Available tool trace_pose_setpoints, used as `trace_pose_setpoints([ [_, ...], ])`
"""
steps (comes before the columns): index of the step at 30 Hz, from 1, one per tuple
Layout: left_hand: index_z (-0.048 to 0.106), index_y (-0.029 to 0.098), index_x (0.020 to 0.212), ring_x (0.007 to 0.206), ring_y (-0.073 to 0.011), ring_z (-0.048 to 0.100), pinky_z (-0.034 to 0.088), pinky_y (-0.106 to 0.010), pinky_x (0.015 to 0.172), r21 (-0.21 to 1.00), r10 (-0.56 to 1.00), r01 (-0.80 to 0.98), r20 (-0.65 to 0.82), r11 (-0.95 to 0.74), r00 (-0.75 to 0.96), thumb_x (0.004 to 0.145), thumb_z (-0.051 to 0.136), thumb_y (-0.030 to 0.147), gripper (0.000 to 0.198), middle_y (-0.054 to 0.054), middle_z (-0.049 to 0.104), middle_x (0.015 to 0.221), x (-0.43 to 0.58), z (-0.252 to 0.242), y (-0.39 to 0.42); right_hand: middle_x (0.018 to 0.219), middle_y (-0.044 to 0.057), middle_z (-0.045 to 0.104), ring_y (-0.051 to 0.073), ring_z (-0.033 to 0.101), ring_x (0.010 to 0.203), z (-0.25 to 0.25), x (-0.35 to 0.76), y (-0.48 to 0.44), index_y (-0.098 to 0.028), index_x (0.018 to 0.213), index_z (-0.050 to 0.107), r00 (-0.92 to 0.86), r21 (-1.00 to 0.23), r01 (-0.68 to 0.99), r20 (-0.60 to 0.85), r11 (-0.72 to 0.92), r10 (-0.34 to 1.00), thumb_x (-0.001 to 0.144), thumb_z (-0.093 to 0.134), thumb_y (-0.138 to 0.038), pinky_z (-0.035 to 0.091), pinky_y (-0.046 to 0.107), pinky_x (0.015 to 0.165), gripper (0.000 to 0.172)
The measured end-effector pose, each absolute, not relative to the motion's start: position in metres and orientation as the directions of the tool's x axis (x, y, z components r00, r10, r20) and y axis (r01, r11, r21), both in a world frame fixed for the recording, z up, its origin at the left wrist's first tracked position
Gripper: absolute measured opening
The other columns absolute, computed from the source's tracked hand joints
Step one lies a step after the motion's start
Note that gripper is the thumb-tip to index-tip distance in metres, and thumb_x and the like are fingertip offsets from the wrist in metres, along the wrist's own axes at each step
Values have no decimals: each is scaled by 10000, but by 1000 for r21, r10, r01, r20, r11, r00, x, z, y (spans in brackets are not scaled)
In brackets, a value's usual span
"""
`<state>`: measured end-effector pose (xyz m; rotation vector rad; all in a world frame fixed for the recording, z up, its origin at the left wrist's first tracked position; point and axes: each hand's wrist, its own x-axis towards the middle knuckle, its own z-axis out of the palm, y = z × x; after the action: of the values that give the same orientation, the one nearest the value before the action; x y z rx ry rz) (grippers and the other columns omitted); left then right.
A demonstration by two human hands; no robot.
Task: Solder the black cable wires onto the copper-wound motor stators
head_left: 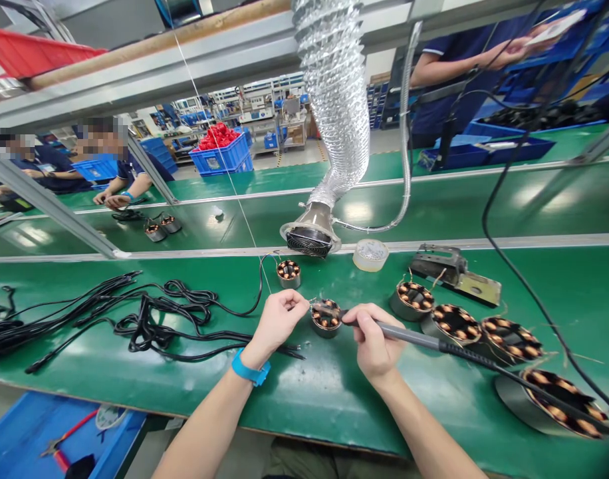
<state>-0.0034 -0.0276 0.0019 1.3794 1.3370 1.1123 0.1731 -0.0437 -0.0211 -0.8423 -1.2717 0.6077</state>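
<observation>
A motor stator (326, 325) with copper windings rests on the green bench between my hands. My right hand (375, 339) is closed round the grey handle of a soldering iron (409, 334), whose tip reaches over the stator's near-left windings and rim. Pinched at the stator's left side, my left hand (283, 318) has its thumb and forefinger together on a thin solder wire (244, 219) that runs down from above. The exact contact at the tip is too small to make out. Behind my left hand stands another stator (288, 273) with a black cable beside it.
Black cables (155, 319) spread over the left bench. Several stators (451, 324) line the right, near a soldering iron stand (454, 273). A tape roll (371, 255) sits below an exhaust duct (334, 100). Pliers (68, 439) lie in a blue bin at lower left. Co-workers are across the bench.
</observation>
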Motion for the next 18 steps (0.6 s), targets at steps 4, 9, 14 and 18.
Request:
trace_pose_setpoints([
  [4,600,134,665,600,-103,466,354,-221,596,982,1000,187,20,-24,21,769,649,299,201,9,560,630,-4,2,-28,541,-17,540,93,425,399,-23,173,-44,-173,693,678,273,-834,3,531,551,802,911,517,-300,313,258,418,300],
  [9,598,129,669,606,-100,464,355,-217,600,981,999,191,21,-26,24,774,647,300,206,10,555,634,-5,2,-27,525,-19,528,92,415,390,-23,173,-44,-169,679,672,285,-836,-11,523,548,803,903,522,-308,302,259,419,304],
  [14,582,127,662,612,-97,458,352,-214,604,979,1000,202,20,-24,21,773,646,301,216,15,540,635,-5,2,-27,532,-17,530,95,415,398,-20,172,-45,-168,673,671,294,-844,-6,512,537,807,896,516,-305,310,258,428,304],
  [18,582,126,667,611,-96,452,350,-214,601,979,1000,204,18,-21,19,779,642,310,224,15,535,636,-5,1,-27,532,-21,530,90,413,396,-19,172,-46,-173,677,676,297,-835,-18,521,551,800,897,522,-292,310,259,437,294],
])
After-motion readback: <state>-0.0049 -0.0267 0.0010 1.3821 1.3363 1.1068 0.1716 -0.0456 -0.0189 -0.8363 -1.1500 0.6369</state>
